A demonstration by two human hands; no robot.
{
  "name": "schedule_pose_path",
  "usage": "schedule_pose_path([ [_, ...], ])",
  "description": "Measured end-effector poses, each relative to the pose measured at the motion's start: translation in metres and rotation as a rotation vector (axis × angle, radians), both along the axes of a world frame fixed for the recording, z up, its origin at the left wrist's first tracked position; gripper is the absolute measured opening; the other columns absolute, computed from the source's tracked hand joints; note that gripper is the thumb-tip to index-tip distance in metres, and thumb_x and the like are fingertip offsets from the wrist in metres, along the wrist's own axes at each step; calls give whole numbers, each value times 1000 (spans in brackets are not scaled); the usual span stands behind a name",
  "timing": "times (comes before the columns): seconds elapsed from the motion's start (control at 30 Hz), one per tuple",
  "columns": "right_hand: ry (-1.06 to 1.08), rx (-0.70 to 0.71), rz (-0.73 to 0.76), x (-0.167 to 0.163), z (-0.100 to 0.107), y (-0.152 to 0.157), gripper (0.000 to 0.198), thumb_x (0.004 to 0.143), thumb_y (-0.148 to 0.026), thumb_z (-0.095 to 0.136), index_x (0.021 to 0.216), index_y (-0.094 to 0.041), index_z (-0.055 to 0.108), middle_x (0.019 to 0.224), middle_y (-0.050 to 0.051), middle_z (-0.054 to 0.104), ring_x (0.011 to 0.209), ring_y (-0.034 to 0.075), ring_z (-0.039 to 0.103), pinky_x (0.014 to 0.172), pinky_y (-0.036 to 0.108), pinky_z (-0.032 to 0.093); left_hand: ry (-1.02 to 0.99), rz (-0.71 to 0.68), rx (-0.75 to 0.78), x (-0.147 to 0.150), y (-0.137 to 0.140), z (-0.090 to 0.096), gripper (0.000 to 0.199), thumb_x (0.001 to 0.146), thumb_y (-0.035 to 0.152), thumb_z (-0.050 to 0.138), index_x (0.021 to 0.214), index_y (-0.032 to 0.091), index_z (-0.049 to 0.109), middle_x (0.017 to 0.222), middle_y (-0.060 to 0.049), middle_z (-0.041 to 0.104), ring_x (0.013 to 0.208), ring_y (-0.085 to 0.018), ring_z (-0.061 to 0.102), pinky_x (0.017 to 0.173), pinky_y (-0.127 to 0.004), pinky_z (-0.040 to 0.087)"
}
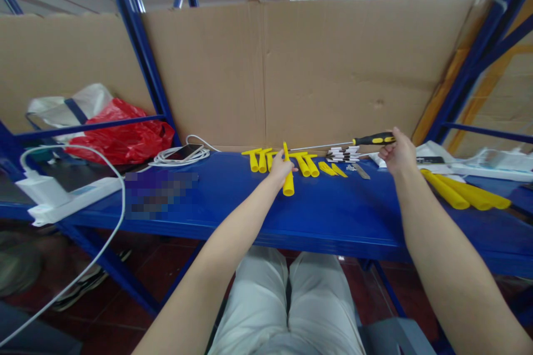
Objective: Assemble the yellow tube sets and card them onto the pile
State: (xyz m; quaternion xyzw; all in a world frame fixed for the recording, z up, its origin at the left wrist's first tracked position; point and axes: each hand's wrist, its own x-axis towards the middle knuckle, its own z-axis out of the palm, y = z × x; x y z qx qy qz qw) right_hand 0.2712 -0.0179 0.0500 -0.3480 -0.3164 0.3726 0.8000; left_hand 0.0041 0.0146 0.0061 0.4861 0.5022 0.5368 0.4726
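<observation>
My left hand (pixel 282 170) is closed around a yellow T-shaped plastic piece (pixel 288 186), its hollow round end facing me. In my right hand (pixel 400 152) is a long screwdriver (pixel 366 139) with a black and yellow handle, held by the handle's end. Its thin shaft points left, towards the yellow piece; whether the tip touches it I cannot tell. More yellow T-shaped pieces (pixel 310 166) lie in a row on both sides of my left hand. Right of them are small flat yellow parts (pixel 333 169), white-and-black sticks (pixel 343 154) and a thin grey metal strip (pixel 360 171).
The blue table (pixel 333 216) backs onto a cardboard wall (pixel 325 72). Several yellow tubes (pixel 462 193) lie at right. Left are a power strip (pixel 79 197) with a looping cable, a phone (pixel 187 152) on a coiled cord, and a red plastic bag (pixel 120 133). Blue posts flank the table.
</observation>
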Motion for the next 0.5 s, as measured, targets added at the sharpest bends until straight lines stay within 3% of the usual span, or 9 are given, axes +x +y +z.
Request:
schedule_pose_path([
  [0.1,-13,-3,-87,-6,2,-4,27,93,-28,48,70,-16,58,34,-8,28,31,5,26,30,15,24,17,-7,0,-1,1,0,79,72,-7,50,144,22,35,120,-13,57,67,-14,68,48,-18,48],
  [0.23,22,10,-54,-8,4,-6,30,94,-29,46,70,-15,57,37,-7,30,33,6,30,34,16,31,23,-14,-3,-1,1,0,81,72,-7,50,145,22,33,120,-13,57,66,-15,68,47,-19,47],
  [0.37,88,-30,36,-5,6,-5,35,94,-20,30,63,-18,47,37,-4,32,36,9,36,39,19,39,11,-20,0,-1,1,0,83,72,-7,50,146,24,32,124,-13,55,68,-15,69,51,-20,49],
  [0.5,74,-86,28,-6,7,-6,35,94,-18,31,60,-20,36,39,-3,35,39,11,42,41,20,41,11,-18,13,-2,2,-2,84,71,-5,52,146,25,30,124,-13,56,69,-15,69,51,-20,51],
])
